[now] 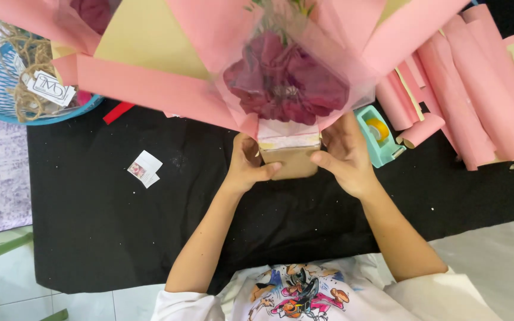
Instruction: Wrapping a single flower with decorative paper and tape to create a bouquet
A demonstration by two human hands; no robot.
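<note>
A black cloth (120, 238) covers the work surface and everything else is placed against it; on the middle of its far half stands the bouquet (233, 65), the biggest thing on it, a fan of pink and tan wrapping sheets that opens away from the person, with a dark red flower (284, 86) under clear film at its heart and a second dark bloom at the cloth's far left corner of the fan. The bouquet's long axis runs from its narrow base near the cloth's centre out towards the far edge, the wide mouth pointing away and up. Along the cloth's right far side lies a stack of rolled pink and tan paper sheets (477, 89), their lengths slanting across that corner. At the cloth's far left corner sits a blue basket (7, 104) holding coarse twine (28, 56) and a white paper tag (52, 88). The brown base of the bouquet (290, 160), banded with pale tape at its top, sits at the cloth's centre; the left hand (248, 163) wraps its left side, thumb laid across the front, and the right hand (346, 157) presses its right side, fingers curled round it. Just right of that hand stands a teal tape dispenser (379, 135) with a yellow roll inside. On the cloth's left half lie small paper scraps (145, 168), and a red strip (118, 112) beside the basket
</note>
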